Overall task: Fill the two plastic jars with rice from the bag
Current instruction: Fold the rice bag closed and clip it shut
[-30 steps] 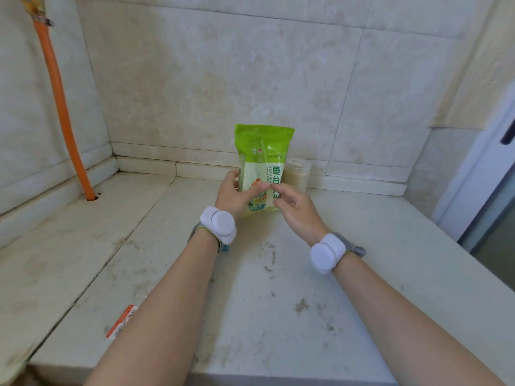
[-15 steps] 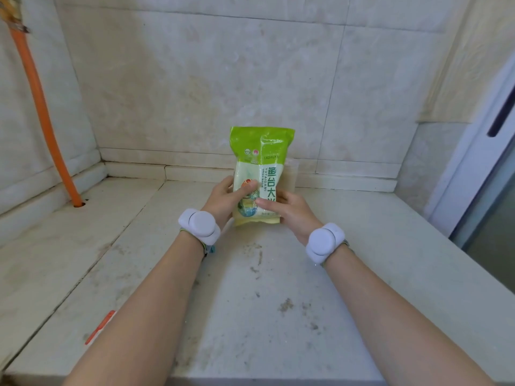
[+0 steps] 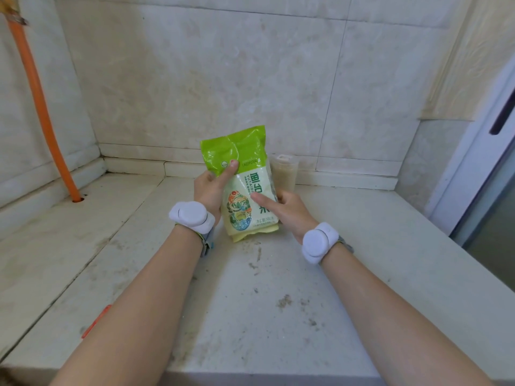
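Note:
A green-and-white rice bag (image 3: pixel 245 188) is held upright above the stone counter (image 3: pixel 264 302), tilted slightly left. My left hand (image 3: pixel 211 188) grips its left side, thumb on the green top part. My right hand (image 3: pixel 287 210) grips its lower right side, thumb across the front. Behind the bag, by the back wall, stands one clear plastic jar (image 3: pixel 285 174) holding pale rice, partly hidden by the bag. A second jar does not show.
An orange pipe (image 3: pixel 41 107) runs down the left wall into the counter. A small orange-red scrap (image 3: pixel 96 321) lies near the counter's front left edge. Tiled walls close the back and left; a white door frame (image 3: pixel 473 162) stands at right.
Both hands have lifted the bag off the counter and drawn it nearer to me; my left thumb has slid up onto the green top, and the jar behind has come into view again.

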`<state>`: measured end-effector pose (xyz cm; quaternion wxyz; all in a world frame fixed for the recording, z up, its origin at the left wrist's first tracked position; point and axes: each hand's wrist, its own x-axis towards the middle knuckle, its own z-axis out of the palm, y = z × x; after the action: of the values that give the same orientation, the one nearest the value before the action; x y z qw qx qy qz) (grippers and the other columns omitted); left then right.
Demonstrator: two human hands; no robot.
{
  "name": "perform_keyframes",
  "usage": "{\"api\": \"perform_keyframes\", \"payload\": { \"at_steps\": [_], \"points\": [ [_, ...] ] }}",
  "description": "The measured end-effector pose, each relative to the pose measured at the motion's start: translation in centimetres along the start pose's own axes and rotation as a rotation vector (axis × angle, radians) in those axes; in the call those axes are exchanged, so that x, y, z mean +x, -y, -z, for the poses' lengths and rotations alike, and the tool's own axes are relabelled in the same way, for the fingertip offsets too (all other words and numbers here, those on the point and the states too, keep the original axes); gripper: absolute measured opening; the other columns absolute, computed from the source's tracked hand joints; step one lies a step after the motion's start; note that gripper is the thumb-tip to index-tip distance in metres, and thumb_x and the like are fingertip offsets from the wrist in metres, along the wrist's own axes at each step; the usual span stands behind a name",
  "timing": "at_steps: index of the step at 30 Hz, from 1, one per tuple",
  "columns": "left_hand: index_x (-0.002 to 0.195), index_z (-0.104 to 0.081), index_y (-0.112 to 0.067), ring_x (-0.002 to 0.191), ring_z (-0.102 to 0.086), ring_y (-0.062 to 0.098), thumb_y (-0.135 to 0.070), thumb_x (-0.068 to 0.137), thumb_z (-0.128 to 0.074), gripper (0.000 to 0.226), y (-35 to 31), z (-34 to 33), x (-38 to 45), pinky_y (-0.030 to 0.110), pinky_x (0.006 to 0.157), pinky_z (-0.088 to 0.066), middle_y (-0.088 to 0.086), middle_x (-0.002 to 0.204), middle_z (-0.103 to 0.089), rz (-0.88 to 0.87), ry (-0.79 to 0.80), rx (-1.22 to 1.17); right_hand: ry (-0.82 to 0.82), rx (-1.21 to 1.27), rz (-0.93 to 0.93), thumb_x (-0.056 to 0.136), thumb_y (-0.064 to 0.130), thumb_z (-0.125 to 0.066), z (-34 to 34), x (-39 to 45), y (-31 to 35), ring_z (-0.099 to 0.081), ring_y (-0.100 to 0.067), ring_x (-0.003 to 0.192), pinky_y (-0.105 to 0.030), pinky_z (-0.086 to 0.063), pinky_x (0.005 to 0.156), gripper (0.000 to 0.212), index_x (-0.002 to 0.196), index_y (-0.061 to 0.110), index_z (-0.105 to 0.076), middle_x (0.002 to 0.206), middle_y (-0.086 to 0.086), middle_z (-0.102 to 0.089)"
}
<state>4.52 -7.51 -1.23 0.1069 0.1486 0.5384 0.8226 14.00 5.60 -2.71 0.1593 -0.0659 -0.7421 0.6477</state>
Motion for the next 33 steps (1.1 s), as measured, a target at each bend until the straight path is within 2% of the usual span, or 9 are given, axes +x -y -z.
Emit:
{"api": "perform_keyframes", "payload": {
  "at_steps": [5,9,13,16,19,22,27,31,33],
  "points": [
    [0.091,-0.069,-0.004,0.069,-0.073,0.023,-0.021,0.080,-0.075,0.021,-0.3,-0.3,-0.4,0.032,0.060,-0.057,0.010,0.079,-0.075,-0.020,0.030,0.031,-0.055,0.033,0.039,0.085,0.023,-0.067,0.1,0.1,0.3,-0.070,-0.018,0.084,-0.033,-0.058,0.079,0.016,0.097,0.011,-0.069,0.096,-0.009,-0.073],
    [0.084,-0.070,-0.009,0.071,-0.073,0.023,-0.024,0.081,-0.073,0.016,-0.4,-0.1,-0.2,0.034,0.065,-0.059,0.010,0.081,-0.075,-0.031,-0.018,0.023,-0.156,0.039,0.055,0.085,0.020,-0.067,0.4,0.4,-0.1,-0.067,-0.030,0.083,-0.044,-0.055,0.079,0.033,0.096,-0.012,-0.065,0.100,-0.028,-0.069],
    [0.078,-0.066,-0.014,0.068,-0.072,0.019,-0.044,0.085,-0.064,0.031,-0.3,-0.6,-0.3,0.030,0.063,-0.059,0.007,0.078,-0.074,0.010,-0.037,0.057,-0.188,0.037,0.074,0.084,0.028,-0.068,0.4,0.3,0.1,-0.067,-0.034,0.083,-0.051,-0.054,0.078,0.052,0.097,-0.021,-0.055,0.102,-0.035,-0.064],
    [0.066,-0.060,-0.014,0.055,-0.068,0.013,-0.043,0.086,-0.063,0.035,-0.4,-0.7,-0.5,0.023,0.053,-0.054,0.002,0.063,-0.071,0.002,-0.020,0.119,-0.205,0.052,0.068,0.087,0.030,-0.065,0.5,0.2,0.5,-0.067,-0.017,0.072,-0.026,-0.054,0.060,0.046,0.098,-0.014,-0.060,0.097,-0.023,-0.070],
    [0.065,-0.062,-0.013,0.056,-0.068,0.015,-0.042,0.086,-0.064,0.035,-0.3,-0.9,-0.7,0.024,0.054,-0.054,0.003,0.063,-0.071,0.010,0.031,0.139,-0.217,0.098,0.059,0.089,0.034,-0.061,0.7,0.3,0.7,-0.070,-0.024,0.084,-0.033,-0.056,0.070,0.039,0.094,-0.005,-0.066,0.098,-0.018,-0.072],
    [0.065,-0.062,-0.012,0.055,-0.068,0.014,-0.038,0.086,-0.065,0.033,-0.5,-1.0,-0.8,0.024,0.052,-0.054,0.003,0.063,-0.071,0.021,0.034,0.112,-0.212,0.121,0.058,0.089,0.031,-0.061,0.8,0.1,0.9,-0.069,-0.019,0.078,-0.024,-0.054,0.060,0.024,0.086,0.009,-0.070,0.095,-0.013,-0.073],
    [0.069,-0.065,-0.009,0.058,-0.068,0.017,-0.033,0.086,-0.066,0.029,-0.3,-0.9,-0.7,0.028,0.060,-0.058,0.006,0.067,-0.073,0.064,0.124,0.104,-0.245,0.182,0.045,0.086,0.034,-0.065,1.0,0.0,1.9,-0.069,-0.028,0.086,-0.044,-0.054,0.082,0.027,0.088,0.007,-0.066,0.095,-0.015,-0.072],
    [0.062,-0.063,-0.008,0.051,-0.064,0.014,-0.025,0.084,-0.069,0.028,-0.4,-1.0,-0.8,0.025,0.053,-0.054,0.005,0.061,-0.070,0.022,0.109,0.085,-0.257,0.218,0.028,0.089,0.030,-0.062,1.3,-0.2,2.4,-0.067,-0.019,0.067,-0.030,-0.053,0.061,0.024,0.076,0.010,-0.061,0.078,-0.008,-0.070],
    [0.068,-0.065,-0.004,0.054,-0.064,0.016,-0.021,0.083,-0.070,0.023,-0.5,-0.8,-0.7,0.027,0.059,-0.055,0.007,0.064,-0.071,0.004,0.108,0.038,-0.259,0.209,0.030,0.088,0.032,-0.062,1.4,-0.4,2.6,-0.066,-0.016,0.063,-0.026,-0.050,0.055,0.025,0.073,0.012,-0.062,0.075,-0.006,-0.070]
  ]
}}
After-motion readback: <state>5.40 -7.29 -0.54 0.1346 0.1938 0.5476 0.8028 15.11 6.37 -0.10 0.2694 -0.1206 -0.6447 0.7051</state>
